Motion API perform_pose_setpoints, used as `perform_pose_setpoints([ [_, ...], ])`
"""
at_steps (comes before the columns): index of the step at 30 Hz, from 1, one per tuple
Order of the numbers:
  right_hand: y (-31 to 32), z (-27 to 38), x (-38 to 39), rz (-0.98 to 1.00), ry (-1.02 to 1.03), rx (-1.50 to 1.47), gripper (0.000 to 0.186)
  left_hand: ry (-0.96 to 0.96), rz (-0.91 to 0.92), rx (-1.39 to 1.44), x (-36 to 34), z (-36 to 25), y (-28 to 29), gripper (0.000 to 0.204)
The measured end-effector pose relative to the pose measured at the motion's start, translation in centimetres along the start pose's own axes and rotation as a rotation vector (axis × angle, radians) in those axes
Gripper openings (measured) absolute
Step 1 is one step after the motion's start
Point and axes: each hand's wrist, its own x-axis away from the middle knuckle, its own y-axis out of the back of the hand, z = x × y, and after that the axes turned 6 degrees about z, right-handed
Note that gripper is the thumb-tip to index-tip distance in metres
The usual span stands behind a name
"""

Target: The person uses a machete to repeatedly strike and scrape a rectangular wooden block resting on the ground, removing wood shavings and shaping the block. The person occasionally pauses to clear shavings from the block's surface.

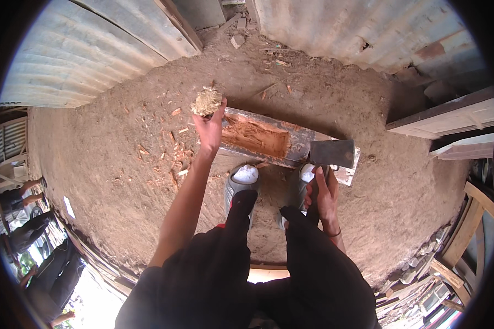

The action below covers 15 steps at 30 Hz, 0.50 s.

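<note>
My left hand [208, 130] grips a pale, rough lump [206, 102] above the left end of a long weathered wooden plank [305, 143]. A carved orange-brown hollow [256, 137] runs along the plank's middle. My right hand [323, 198] is closed on the dark handle of a tool with a broad, dark flat blade [332, 153], which is over the plank's right end. Orange wood chips [144, 149] lie scattered on the dirt to the left. My feet in grey shoes [246, 175] stand just behind the plank.
Corrugated metal sheets [357, 30] line the back. A panelled board [444, 123] leans at right, above stacked timber [466, 241]. Rubble [237, 40] lies at the back on the dirt ground [389, 225]. Other people's legs [52, 277] show at the left rim.
</note>
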Motion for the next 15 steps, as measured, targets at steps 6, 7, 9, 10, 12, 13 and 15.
perform_pose_setpoints([
  [6,0.4,-0.3,0.5,-0.044,-0.016,-0.003,0.044,0.139,0.111,0.244,0.8,3.5,-1.0,0.031],
  [7,0.4,-0.3,0.5,-0.041,-0.021,-0.017,0.044,0.156,0.094,0.265,1.0,5.0,-0.8,0.032],
  [9,0.4,-0.1,0.6,-0.048,-0.029,-0.040,0.043,0.170,0.067,0.321,1.8,6.5,-1.0,0.031],
  [10,0.6,-0.1,0.7,-0.057,-0.027,-0.035,0.043,0.168,0.061,0.355,2.1,6.6,-1.3,0.031],
  [12,0.7,-0.1,0.8,-0.060,-0.025,-0.028,0.042,0.220,0.062,0.298,2.3,6.8,-0.9,0.031],
  [13,0.5,-0.1,0.8,-0.062,-0.033,-0.028,0.042,0.256,0.040,0.169,2.6,7.0,-0.7,0.033],
  [15,0.4,-0.2,1.0,-0.070,-0.044,-0.021,0.041,0.252,0.094,-0.012,3.4,7.3,-0.3,0.030],
])
